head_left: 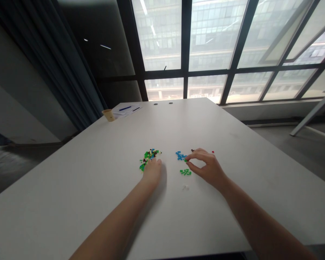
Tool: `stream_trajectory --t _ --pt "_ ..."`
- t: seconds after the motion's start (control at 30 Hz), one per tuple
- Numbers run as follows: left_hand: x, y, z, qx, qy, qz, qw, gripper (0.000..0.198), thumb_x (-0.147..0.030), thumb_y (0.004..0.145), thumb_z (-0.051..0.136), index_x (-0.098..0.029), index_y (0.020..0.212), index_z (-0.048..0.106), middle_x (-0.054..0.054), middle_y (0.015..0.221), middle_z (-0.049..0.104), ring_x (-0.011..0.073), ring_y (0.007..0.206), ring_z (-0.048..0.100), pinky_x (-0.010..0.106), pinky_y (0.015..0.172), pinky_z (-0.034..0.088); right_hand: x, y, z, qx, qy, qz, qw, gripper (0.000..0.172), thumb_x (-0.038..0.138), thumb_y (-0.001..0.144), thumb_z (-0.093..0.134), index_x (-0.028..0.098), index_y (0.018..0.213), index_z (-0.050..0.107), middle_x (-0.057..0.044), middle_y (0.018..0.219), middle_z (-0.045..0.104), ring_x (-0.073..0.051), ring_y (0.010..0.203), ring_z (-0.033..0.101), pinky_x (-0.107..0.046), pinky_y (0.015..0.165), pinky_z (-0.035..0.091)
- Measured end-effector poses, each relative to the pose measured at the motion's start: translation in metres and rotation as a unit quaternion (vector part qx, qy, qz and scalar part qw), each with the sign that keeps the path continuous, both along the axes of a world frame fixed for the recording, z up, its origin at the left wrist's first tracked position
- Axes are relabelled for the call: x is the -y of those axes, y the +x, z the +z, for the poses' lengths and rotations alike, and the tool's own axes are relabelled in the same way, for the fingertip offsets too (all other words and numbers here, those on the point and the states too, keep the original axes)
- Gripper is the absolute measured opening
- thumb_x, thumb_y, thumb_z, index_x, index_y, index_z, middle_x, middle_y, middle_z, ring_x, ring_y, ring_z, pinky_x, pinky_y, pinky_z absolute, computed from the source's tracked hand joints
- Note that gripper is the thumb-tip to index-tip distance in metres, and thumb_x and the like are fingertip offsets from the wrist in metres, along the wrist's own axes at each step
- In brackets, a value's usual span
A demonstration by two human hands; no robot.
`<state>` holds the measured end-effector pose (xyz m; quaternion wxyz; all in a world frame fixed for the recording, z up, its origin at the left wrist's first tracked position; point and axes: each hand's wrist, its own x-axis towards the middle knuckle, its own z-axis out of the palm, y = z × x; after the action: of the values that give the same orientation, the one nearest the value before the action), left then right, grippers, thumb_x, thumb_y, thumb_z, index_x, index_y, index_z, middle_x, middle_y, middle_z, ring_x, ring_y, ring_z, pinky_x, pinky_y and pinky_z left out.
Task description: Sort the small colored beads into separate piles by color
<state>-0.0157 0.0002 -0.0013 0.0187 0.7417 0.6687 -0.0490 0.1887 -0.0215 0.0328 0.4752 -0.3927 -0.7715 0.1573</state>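
Note:
My left hand (152, 171) reaches into a mixed pile of small toy bricks (146, 156) in green, blue, yellow, white and dark colours. Its fingers curl down at the pile's near edge, and the fingertips are hidden. Over on the right, my right hand (207, 166) pinches a small green brick (186, 160) between thumb and fingertip. Just beyond that brick lies a group of blue bricks (180, 155). A group of green bricks (185, 172) is nearer to me, with a few white pieces (185, 187) below it.
A dark brown piece (192, 150) and a red piece (213, 152) lie around my right hand. At the white table's (178, 126) far left stand a paper cup (108, 115) and papers (124, 109) with pens. Windows rise behind the table.

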Motion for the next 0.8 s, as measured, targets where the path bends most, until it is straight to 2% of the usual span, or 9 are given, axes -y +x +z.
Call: stream_trajectory --t 0.13,0.23,0.33,0.6,0.8 --pt "0.001 -0.002 0.003 -0.006 -0.004 0.031 0.999 0.033 -0.003 0.079 0.029 -0.008 0.097 0.056 0.019 0.103 0.054 0.0246 0.101 0.049 0.033 0.079 0.041 -0.013 0.014 -0.012 0.104 -0.060 -0.030 0.992 0.012 0.019 0.070 0.059 0.024 0.076 0.068 -0.003 0.077 0.061 -0.016 0.077 0.056 -0.028 0.073 0.043" --pt "0.000 -0.005 0.004 -0.011 -0.013 0.029 0.999 0.034 -0.002 0.079 0.029 -0.008 0.097 0.056 0.019 0.102 0.056 0.0247 0.099 0.050 0.032 0.078 0.042 -0.025 0.024 -0.029 0.198 -0.134 -0.038 0.970 0.010 0.017 0.065 0.063 0.024 0.068 0.069 -0.002 0.070 0.057 -0.015 0.069 0.054 -0.026 0.066 0.042" --pt "-0.001 -0.006 0.005 -0.024 -0.016 0.026 0.999 0.034 -0.004 0.080 0.028 -0.008 0.096 0.057 0.018 0.100 0.058 0.0242 0.097 0.053 0.033 0.076 0.044 -0.031 0.028 -0.043 0.241 -0.167 -0.041 0.955 0.011 0.016 0.063 0.064 0.025 0.068 0.070 -0.003 0.072 0.057 -0.015 0.069 0.054 -0.025 0.066 0.040" --pt "-0.003 -0.005 0.009 -0.032 -0.039 0.017 0.999 0.034 -0.001 0.077 0.031 -0.007 0.092 0.061 0.018 0.093 0.062 0.0232 0.090 0.059 0.033 0.074 0.046 -0.038 0.026 -0.058 0.251 -0.208 -0.038 0.945 0.014 0.015 0.064 0.063 0.025 0.070 0.071 -0.004 0.079 0.065 -0.018 0.078 0.058 -0.028 0.073 0.042" --pt "-0.003 -0.005 0.009 -0.021 -0.025 -0.004 0.999 0.034 0.000 0.075 0.032 -0.006 0.088 0.063 0.019 0.094 0.062 0.0220 0.092 0.058 0.032 0.078 0.044 -0.042 0.032 -0.055 0.211 -0.214 -0.047 0.953 0.014 0.021 0.066 0.062 0.024 0.077 0.071 -0.005 0.078 0.067 -0.017 0.069 0.059 -0.027 0.063 0.044"
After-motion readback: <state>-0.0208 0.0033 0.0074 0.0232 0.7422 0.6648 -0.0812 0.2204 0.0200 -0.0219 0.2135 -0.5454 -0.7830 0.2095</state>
